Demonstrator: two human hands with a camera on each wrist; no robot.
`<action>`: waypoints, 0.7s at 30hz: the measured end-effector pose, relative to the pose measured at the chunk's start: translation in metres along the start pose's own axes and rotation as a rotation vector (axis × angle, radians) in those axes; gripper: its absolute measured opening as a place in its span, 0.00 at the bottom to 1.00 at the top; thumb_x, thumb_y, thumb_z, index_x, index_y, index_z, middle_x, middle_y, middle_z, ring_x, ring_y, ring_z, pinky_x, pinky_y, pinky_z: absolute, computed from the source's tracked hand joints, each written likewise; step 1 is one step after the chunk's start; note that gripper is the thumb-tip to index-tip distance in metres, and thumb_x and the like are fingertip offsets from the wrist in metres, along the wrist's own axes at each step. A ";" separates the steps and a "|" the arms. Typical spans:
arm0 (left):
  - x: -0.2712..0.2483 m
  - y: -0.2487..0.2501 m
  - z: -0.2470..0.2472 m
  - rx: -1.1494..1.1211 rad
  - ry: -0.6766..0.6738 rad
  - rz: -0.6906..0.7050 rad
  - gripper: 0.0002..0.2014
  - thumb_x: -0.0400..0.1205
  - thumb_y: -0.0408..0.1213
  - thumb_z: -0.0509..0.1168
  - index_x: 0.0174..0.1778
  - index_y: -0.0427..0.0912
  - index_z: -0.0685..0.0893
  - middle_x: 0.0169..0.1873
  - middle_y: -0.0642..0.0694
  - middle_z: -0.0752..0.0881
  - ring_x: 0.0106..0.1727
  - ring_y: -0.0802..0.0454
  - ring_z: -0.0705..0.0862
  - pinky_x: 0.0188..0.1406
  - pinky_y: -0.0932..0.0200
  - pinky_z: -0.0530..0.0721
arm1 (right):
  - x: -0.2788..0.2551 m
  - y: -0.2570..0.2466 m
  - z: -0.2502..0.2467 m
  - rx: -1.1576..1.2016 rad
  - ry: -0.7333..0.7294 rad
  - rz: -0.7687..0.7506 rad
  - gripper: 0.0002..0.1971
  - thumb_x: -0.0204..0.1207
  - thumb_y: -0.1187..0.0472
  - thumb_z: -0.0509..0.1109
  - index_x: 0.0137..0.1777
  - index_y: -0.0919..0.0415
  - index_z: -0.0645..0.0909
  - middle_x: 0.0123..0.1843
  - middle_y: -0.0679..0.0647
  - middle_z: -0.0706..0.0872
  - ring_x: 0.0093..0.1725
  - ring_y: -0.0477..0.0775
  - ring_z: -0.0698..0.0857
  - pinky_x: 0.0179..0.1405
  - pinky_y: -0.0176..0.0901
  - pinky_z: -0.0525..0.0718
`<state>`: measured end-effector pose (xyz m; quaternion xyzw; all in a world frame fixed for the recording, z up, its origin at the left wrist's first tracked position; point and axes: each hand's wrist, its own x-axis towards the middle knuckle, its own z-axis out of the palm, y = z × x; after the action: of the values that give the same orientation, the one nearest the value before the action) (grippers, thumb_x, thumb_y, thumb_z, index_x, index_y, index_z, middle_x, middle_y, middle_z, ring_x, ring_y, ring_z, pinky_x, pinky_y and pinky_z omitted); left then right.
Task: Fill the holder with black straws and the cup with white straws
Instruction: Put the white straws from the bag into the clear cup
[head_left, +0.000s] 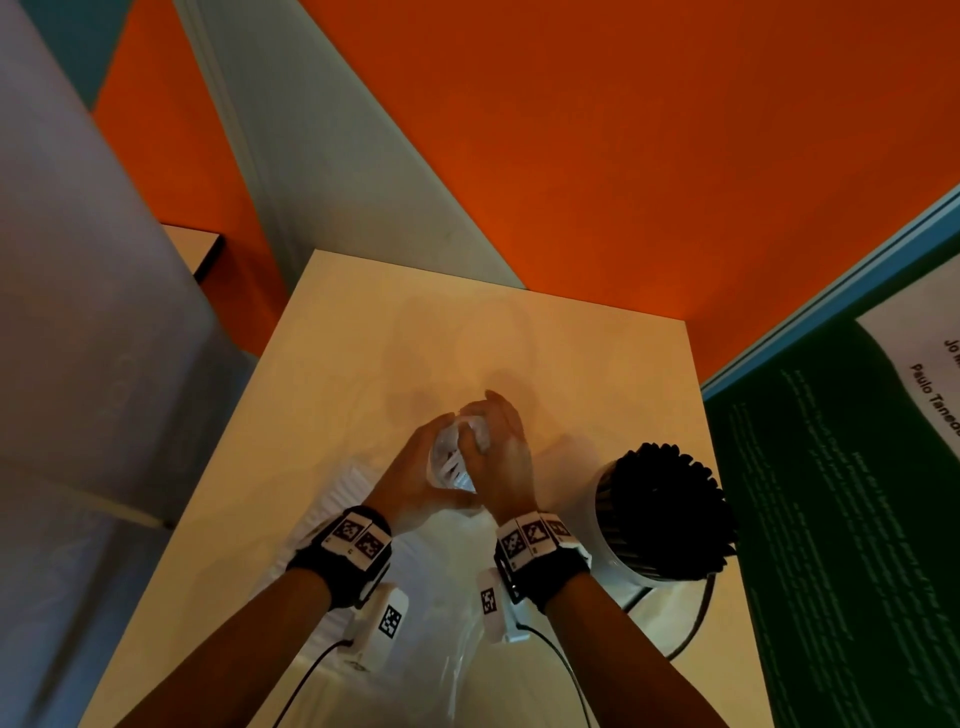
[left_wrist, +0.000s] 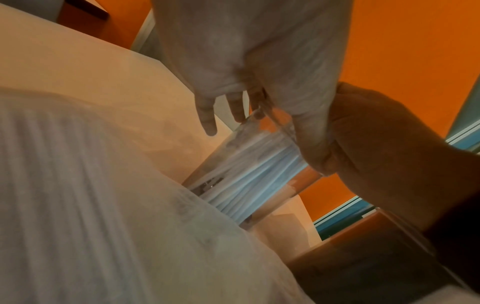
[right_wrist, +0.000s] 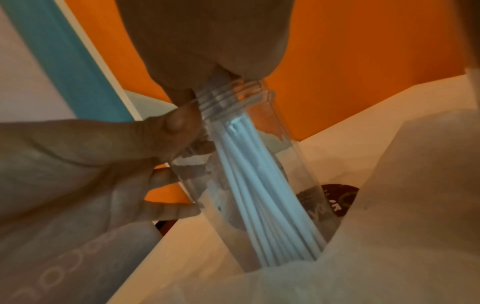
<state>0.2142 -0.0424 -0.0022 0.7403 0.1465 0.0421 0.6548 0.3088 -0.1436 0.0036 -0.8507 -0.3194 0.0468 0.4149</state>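
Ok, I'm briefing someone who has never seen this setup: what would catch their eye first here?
Both hands, the left hand and the right hand, meet at the middle of the pale wooden table around a clear plastic cup holding white straws. At the table's right edge stands a white holder packed with black straws. Behind is a bright orange wall.

The head camera looks steeply down over both wrists at the table (head_left: 332, 332). Both wrist cameras look up close from below, sharing the clear cup (left_wrist: 249, 164).
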 end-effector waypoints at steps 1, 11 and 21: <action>0.000 -0.002 0.000 0.008 0.012 -0.011 0.43 0.60 0.37 0.84 0.59 0.81 0.70 0.57 0.83 0.76 0.60 0.84 0.73 0.49 0.85 0.72 | 0.000 -0.001 -0.001 0.048 0.040 -0.001 0.12 0.79 0.61 0.66 0.61 0.61 0.80 0.64 0.54 0.81 0.63 0.49 0.80 0.61 0.41 0.79; 0.001 -0.013 -0.001 0.035 0.039 -0.123 0.49 0.59 0.46 0.85 0.70 0.72 0.63 0.65 0.80 0.68 0.65 0.85 0.65 0.54 0.84 0.67 | 0.005 -0.008 0.003 0.109 0.018 -0.111 0.09 0.84 0.66 0.58 0.55 0.62 0.81 0.52 0.52 0.80 0.46 0.34 0.76 0.47 0.18 0.72; 0.002 -0.007 0.000 0.046 0.007 0.006 0.45 0.63 0.36 0.82 0.60 0.85 0.68 0.58 0.87 0.73 0.60 0.88 0.70 0.47 0.89 0.68 | 0.013 0.002 -0.007 -0.098 0.013 -0.122 0.12 0.84 0.65 0.60 0.59 0.61 0.84 0.60 0.54 0.86 0.71 0.56 0.78 0.75 0.62 0.68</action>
<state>0.2154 -0.0415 -0.0096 0.7553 0.1477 0.0433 0.6370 0.3225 -0.1424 0.0092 -0.8492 -0.3696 0.0003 0.3771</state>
